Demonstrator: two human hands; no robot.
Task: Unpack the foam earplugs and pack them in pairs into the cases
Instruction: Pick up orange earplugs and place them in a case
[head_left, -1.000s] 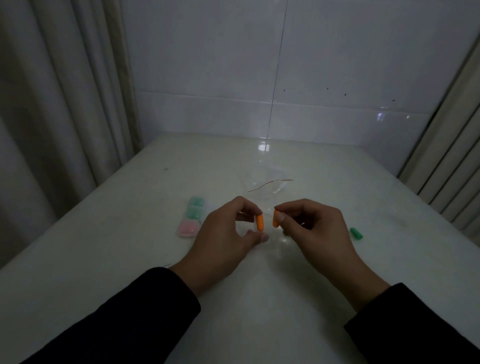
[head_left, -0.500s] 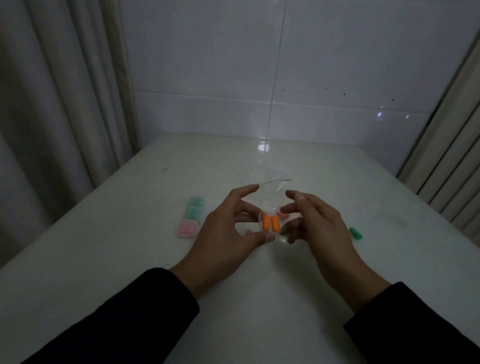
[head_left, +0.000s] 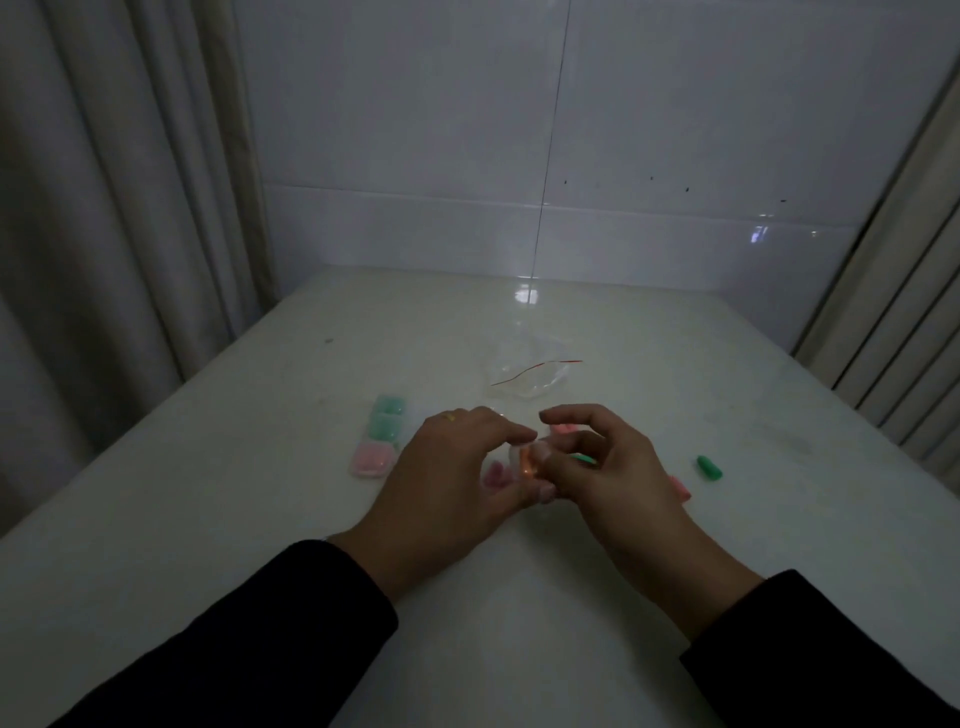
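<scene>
A small clear case (head_left: 525, 461) is pinched between both hands just above the surface (head_left: 260, 519): the left hand (head_left: 457, 467) is curled round its near side, and the right hand (head_left: 608, 467) presses fingertips onto it from the right. Orange earplugs (head_left: 527, 460) glow through it, long axes roughly upright. Closing looks to be the step underway. A loose green earplug (head_left: 709, 467) lies well right, nearer the right hand; three filled cases (head_left: 382, 436) are lined up left.
</scene>
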